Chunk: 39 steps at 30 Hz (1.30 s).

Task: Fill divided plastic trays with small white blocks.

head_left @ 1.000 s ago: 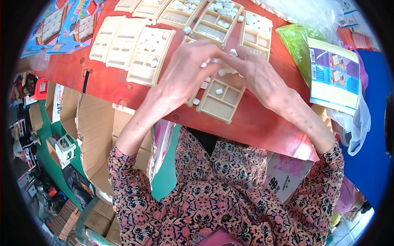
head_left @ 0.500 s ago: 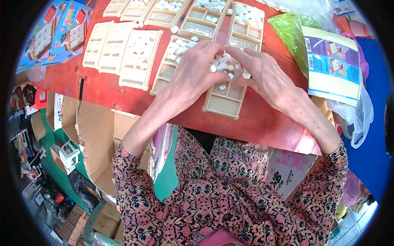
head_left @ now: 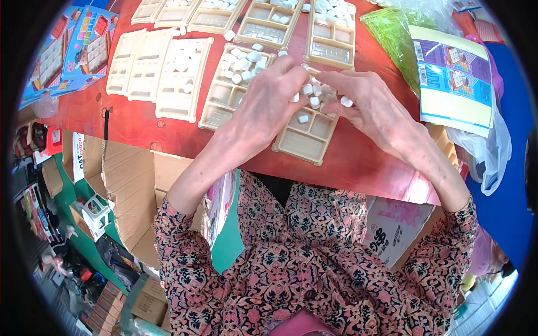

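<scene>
Both my hands are bent over a cream plastic compartment tray (head_left: 302, 147) at the table's near edge. Small white block-like tiles (head_left: 315, 91) lie between the hands in the tray's upper part, and one loose tile (head_left: 303, 119) rests in a middle compartment. My left hand (head_left: 272, 92) curves in from the left, thumb and fingers closed around a white tile at the thumb. On the other side my right hand (head_left: 367, 101) is curled, with a white tile (head_left: 346, 102) caught among its fingers. The fingers hide the tray's far end.
A similar tray (head_left: 216, 116) holding tiles stands left of my hands, with another (head_left: 330, 53) behind them. Further trays (head_left: 182, 103) line the left and back. Printed boxes (head_left: 87, 50) stand far left; a green bag (head_left: 389, 42) and printed sheets (head_left: 454, 78) lie right.
My fingertips have moved slightly apart above the tray. Fewer tiles show heaped between my hands. The whole view has shifted a little.
</scene>
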{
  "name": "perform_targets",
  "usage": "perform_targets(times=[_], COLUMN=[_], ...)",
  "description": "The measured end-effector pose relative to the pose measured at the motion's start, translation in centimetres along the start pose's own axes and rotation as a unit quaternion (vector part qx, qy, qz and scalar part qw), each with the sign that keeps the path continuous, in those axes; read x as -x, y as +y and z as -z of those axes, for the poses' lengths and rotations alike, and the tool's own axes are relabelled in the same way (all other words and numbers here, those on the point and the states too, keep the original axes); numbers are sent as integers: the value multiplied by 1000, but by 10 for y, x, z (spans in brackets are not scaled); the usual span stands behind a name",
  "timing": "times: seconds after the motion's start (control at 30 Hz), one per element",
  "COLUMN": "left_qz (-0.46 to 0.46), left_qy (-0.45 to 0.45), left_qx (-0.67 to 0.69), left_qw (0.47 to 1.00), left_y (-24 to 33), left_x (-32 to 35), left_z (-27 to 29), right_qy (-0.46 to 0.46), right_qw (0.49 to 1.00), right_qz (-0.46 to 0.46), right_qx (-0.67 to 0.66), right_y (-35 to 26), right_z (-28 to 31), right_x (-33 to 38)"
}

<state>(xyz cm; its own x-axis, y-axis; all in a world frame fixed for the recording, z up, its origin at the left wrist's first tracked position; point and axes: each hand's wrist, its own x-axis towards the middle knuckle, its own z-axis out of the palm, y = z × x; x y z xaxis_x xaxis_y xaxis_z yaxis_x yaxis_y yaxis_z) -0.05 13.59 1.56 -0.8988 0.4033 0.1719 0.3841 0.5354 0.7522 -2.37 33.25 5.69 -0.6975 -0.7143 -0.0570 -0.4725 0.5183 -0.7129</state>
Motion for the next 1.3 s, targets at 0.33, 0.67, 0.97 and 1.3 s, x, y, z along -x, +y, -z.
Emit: perform_targets(times=[0.33,0.67,0.97,1.3], left_qz=[-29,-70,-53,-80], left_qy=[12,-32,20,-28], left_qx=[-52,-77,9,-36], left_qw=[998,994,998,996], left_y=[4,1,9,4], left_x=[-2,-8,-20,-32], left_z=[-8,-16,-4,-2], right_qy=[15,47,58,96], right_qw=[992,997,995,988], right_qz=[-54,-49,-80,-120], right_qx=[-112,-34,0,-21], right_y=[-5,9,11,9], right_z=[-1,-21,2,-10], right_x=[3,14,50,61])
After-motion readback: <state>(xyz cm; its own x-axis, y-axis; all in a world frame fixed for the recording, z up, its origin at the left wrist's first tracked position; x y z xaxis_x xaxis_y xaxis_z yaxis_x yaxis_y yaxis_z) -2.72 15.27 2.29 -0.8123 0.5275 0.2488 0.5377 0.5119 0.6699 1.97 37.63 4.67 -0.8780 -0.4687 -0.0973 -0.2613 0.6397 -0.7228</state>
